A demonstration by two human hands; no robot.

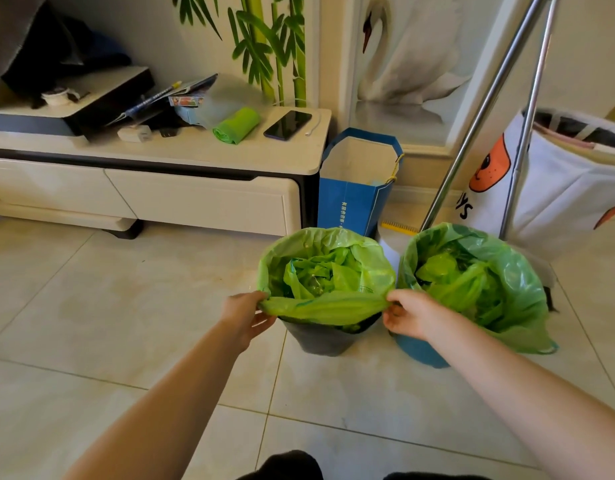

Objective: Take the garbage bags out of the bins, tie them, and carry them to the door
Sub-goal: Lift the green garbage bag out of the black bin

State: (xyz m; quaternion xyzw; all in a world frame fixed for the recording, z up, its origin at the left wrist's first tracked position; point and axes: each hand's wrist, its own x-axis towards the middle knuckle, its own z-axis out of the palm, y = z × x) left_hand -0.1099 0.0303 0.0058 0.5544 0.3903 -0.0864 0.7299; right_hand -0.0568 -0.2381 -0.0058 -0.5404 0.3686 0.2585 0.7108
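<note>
1. Stretching between the two hands is the near edge of a green garbage bag (325, 308), which is lining a dark grey bin (320, 337) standing on the tiled floor (126, 306); the near part of the rim is pulled off the bin and is bunching into a band, while the far part is still folded over the bin's edge.
2. The left hand (245, 315) is pinching the bag's edge at its left end, fingers closed on the plastic, with the bin just to the right of it.
3. The right hand (408, 315) is gripping the same edge at its right end, fingers curled shut on the plastic, with the grey bin just to its left.
4. Crumpled green plastic is filling the inside of the bag, beyond both hands.
5. Just behind and to the right of the right hand, a second green bag (500, 271) is sitting in a blue bin (420, 351), its edge draping loosely down the outside; the two bins are standing side by side, nearly touching.
6. Farther beyond the hands, a blue paper bag (354, 202) is standing open against the end of a low cream cabinet (195, 199).
7. On the cabinet top, well beyond the left hand, a roll of green bags (236, 126) is lying beside a dark phone (287, 125).
8. Beyond the right hand, two metal poles (486, 112) are leaning in front of a white fabric hamper (569, 188).
</note>
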